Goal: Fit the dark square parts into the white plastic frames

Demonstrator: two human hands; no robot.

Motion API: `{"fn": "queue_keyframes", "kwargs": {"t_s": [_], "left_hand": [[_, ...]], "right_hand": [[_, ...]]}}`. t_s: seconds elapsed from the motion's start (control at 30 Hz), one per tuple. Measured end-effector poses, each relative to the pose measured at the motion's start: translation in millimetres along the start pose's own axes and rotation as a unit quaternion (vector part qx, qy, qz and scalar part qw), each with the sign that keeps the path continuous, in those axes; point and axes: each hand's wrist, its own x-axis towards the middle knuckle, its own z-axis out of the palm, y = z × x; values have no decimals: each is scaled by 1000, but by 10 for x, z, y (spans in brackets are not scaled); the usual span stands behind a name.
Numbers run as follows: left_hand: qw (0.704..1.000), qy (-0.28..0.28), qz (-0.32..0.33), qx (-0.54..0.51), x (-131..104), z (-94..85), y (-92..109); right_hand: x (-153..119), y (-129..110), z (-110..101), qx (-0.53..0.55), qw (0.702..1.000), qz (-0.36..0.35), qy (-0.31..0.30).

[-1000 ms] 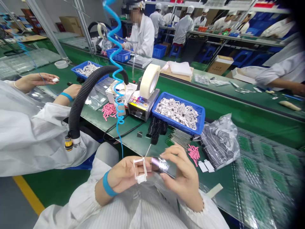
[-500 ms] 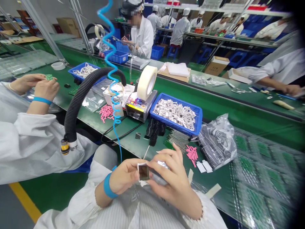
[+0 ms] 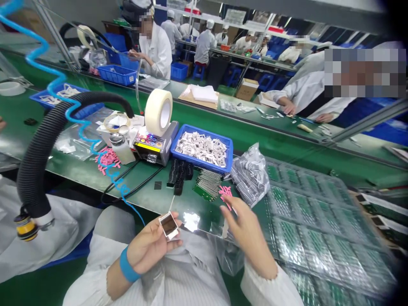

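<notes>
My left hand (image 3: 149, 244), with a blue band at the wrist, holds a small display screen (image 3: 168, 225) in a white frame, its dark face turned up. A thin white stick shows just beyond it. My right hand (image 3: 248, 229) is apart from the screen, fingers spread, over the pile of pink strips (image 3: 225, 193). Its fingertips partly cover the pile, and I cannot tell whether they touch it. Left of the pile lies a stack of green circuit boards (image 3: 205, 185); black strips (image 3: 179, 178) lie farther left.
A blue bin (image 3: 231, 159) of white frames stands beyond the boards, beside a tape dispenser (image 3: 151, 146). A bag of parts (image 3: 251, 174) and clear trays (image 3: 306, 212) with boards lie right. A black hose (image 3: 41, 148) and a coiled blue cord (image 3: 76, 104) hang left. Co-workers sit nearby.
My right hand has let go of the framed screen and moved right to the pink strips. My left hand keeps the screen, now tilted. The view has swung to the right.
</notes>
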Motion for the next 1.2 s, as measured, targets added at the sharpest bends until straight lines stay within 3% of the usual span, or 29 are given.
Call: {"fn": "queue_keyframes", "kwargs": {"t_s": [0.03, 0.1, 0.23, 0.5, 0.7, 0.83, 0.93, 1.07, 1.2], "left_hand": [[1000, -1, -4, -2, -2, -3, -3], [1000, 0, -14, -1, -10, -1, -13], [1000, 6, -28, 5, -27, 15, -39], [999, 21, -11, 28, -54, 38, -34], [999, 24, -2, 37, -58, 34, -45], [998, 13, -4, 63, -30, 74, -26], [996, -19, -16, 83, -1, 152, -8], [994, -60, -7, 89, -24, 247, 29], [993, -46, 28, 108, -129, 270, 88]], "right_hand": [[8, 177, 34, -35, 997, 71, 7], [16, 476, 124, -77, 986, 148, 12], [22, 768, 288, -84, 982, 166, 8], [89, 819, 310, -23, 992, 127, -4], [52, 760, 241, 40, 990, 137, 16], [-4, 474, 15, 110, 983, 143, 29], [3, 14, -108, 310, 946, 96, 19], [72, -617, -47, 462, 886, 16, -33], [145, -913, 113, 514, 855, -23, -71]]}}
